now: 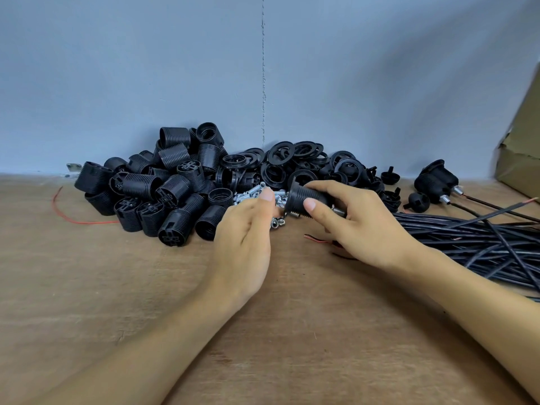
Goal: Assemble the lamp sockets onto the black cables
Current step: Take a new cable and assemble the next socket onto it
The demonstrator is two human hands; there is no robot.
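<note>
While the right hand [350, 226] clamps the part-built socket [298, 193] at centre frame, thumb and fingers wrapped round its ribbed body with the flange facing left, the left hand [245, 238] sits curled at that flange end; can't tell if it pinches a part or only steadies. A stripped wire end [314, 238] lies on the table [117, 287] just below. The metal hardware [254, 194] is heaped right behind the left thumb. Loose socket bodies [163, 197] sit centre-left, rings [292, 159] behind. The black cables [482, 241] are bundled at right, finished assemblies [438, 178] above them. Risks, as I see it: a small fastener fumbled here drops into that heap. The ring cross-threads if it starts tilted. The wire end pulls out if the cable bundle drags.
</note>
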